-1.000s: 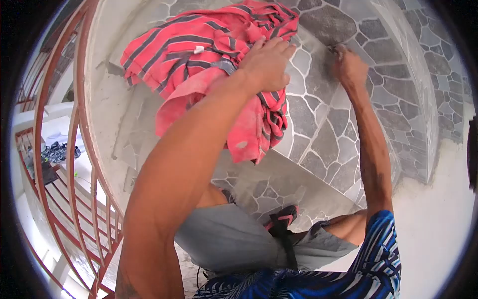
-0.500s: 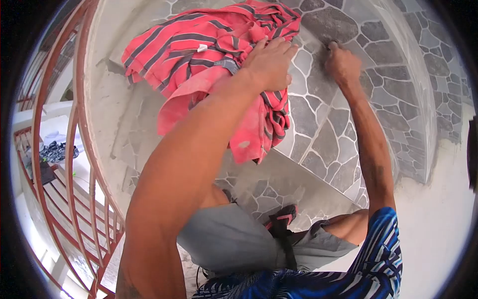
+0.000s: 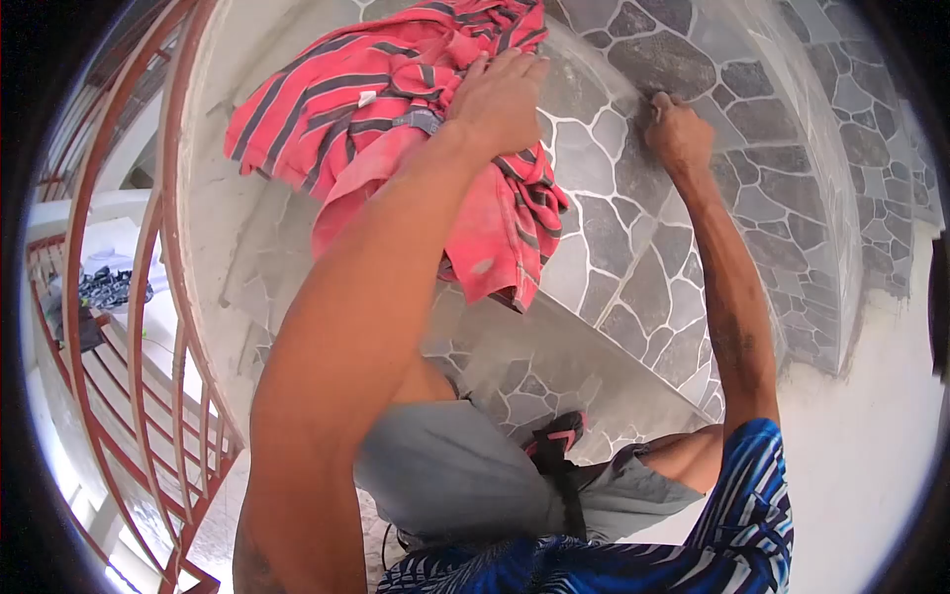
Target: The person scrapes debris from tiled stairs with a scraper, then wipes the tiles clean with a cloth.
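Note:
A red cloth garment with dark stripes [image 3: 341,94], looking like a knit shirt, lies bunched on the stone-patterned step [image 3: 633,287]. My left hand [image 3: 500,104] rests on its right part, fingers stretched out and pressing from above. On the stone surface to the right, my right hand [image 3: 680,134] is closed, knuckles up, its fingertips down near a dark, dusty-looking patch between stones. Whatever those fingers hold, if anything, is hidden under them. A small white tag [image 3: 367,98] and a grey strip [image 3: 418,121] show on the garment.
A brown metal railing [image 3: 148,247] curves along the left, with a slatted bench-like structure [image 3: 148,381] beyond it. The step's edge [image 3: 633,358] runs diagonally above a lower step, where my foot in a sandal [image 3: 562,436] stands. A white wall [image 3: 851,445] is at right.
My left hand and the red striped garment have shifted to the left and slightly up in view. My right hand stays closed at nearly the same spot, slightly lower.

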